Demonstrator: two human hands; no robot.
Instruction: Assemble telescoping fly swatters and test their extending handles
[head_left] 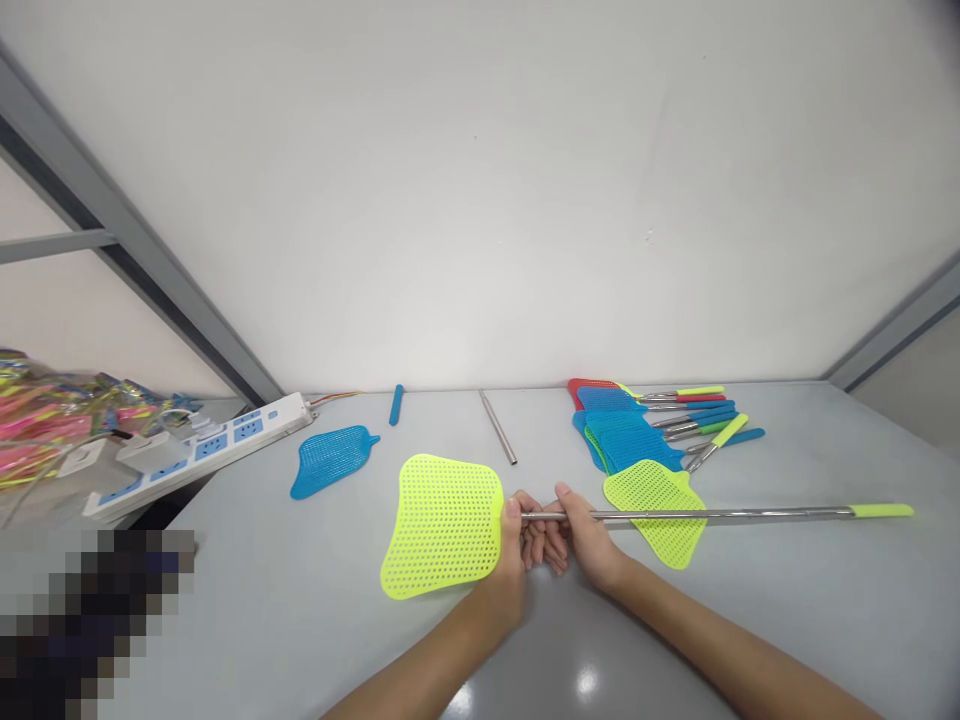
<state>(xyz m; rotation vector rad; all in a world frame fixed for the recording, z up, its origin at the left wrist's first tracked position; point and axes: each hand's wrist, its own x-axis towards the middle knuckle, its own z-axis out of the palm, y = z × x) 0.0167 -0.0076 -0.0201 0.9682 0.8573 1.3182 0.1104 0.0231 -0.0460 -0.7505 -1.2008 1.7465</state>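
Note:
I hold a fly swatter over the grey table (787, 620). My left hand (514, 545) is closed on the neck of its yellow mesh head (442, 525). My right hand (581, 535) is closed round the extended steel rod (720, 514), close to the head. The rod runs to the right and ends in a yellow grip (881, 510). The two hands nearly touch.
A loose blue swatter head (330, 460), a blue grip (396, 404) and a bare steel rod (498, 427) lie further back. A pile of finished swatters (645, 425) lies at the right, another yellow head (660, 505) under the rod. A power strip (195, 450) sits at the left.

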